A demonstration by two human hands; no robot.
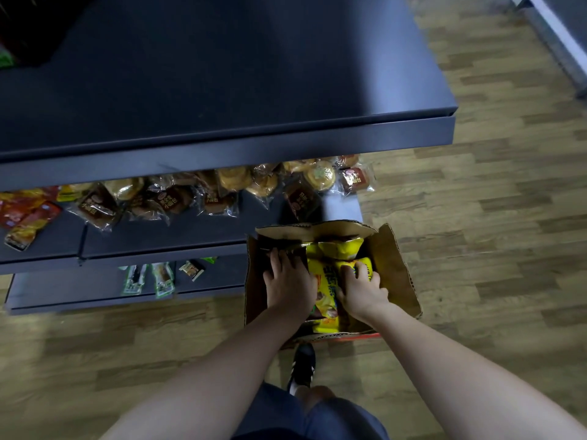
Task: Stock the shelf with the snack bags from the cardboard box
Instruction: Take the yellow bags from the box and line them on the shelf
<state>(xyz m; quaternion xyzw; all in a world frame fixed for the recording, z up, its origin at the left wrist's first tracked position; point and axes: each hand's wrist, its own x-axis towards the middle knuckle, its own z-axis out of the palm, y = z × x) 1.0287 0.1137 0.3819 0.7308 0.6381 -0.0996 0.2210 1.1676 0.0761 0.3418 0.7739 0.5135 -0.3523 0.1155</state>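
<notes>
- Both hands are down in the cardboard box (397,274) on the floor.
- The right hand (362,289) clenches a yellow snack bag (325,290), which runs near to far between the hands.
- The left hand (287,281) lies spread, holding nothing I can see.
- The shelf (158,239) sits farther, to the left.

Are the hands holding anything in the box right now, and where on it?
The right hand grips a yellow snack bag by its upper right edge. The left hand lies flat beside it in the cardboard box; a hold cannot be told.
</notes>
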